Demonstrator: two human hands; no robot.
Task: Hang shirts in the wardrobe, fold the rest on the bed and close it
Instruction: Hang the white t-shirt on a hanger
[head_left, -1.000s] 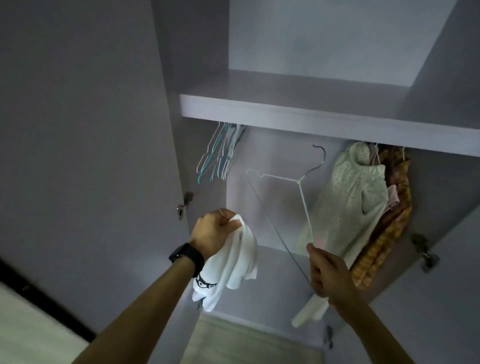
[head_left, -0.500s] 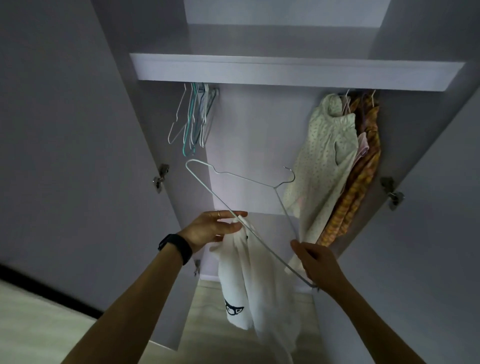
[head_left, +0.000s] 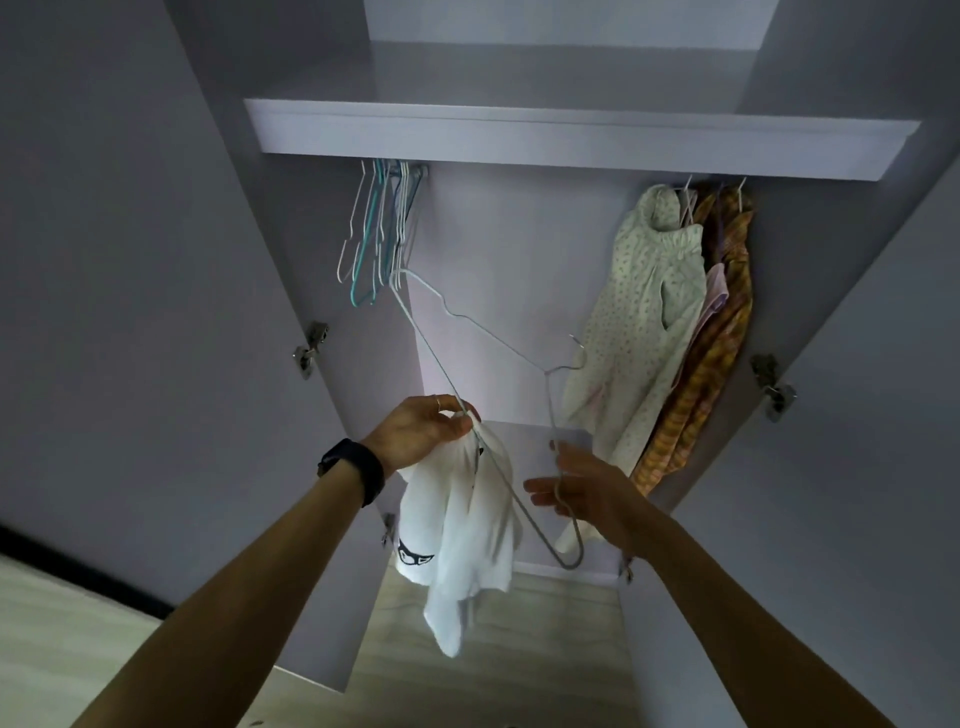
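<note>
Head view, dim light. Your left hand (head_left: 421, 434) pinches a bunch of the white shirt (head_left: 457, 525) between thumb and curled fingertips. The shirt hangs limp below that hand, in front of the open wardrobe (head_left: 571, 140) and above the floor, not yet on anything. Your right hand (head_left: 582, 493) holds the wire hanger (head_left: 545, 371) by one shoulder arm near its lower corner, fingers only loosely bent round the wire, index reaching forward. The hanger sits tilted, its long bar running up past your left fingertips. Whether they also nip the bar, you cannot tell from this angle. Risk 1: the right grip looks light, so the hanger may pivot or drop as you feed its corner into the shirt. Risk 2: the upper corner lies at the bunch of empty hangers (head_left: 379, 234). Contact cannot be judged, but a lift or twist there may snag and pull them about. Risk 3: the hook points at the pale floral garment (head_left: 639, 322), just beside it, and could catch the cloth. Risk 4: the shirt is bunched with no opening visible, so the corner may enter a sleeve rather than the neck. A single pinch holds the shirt's whole weight, so a slip sends it to the floor.
</note>
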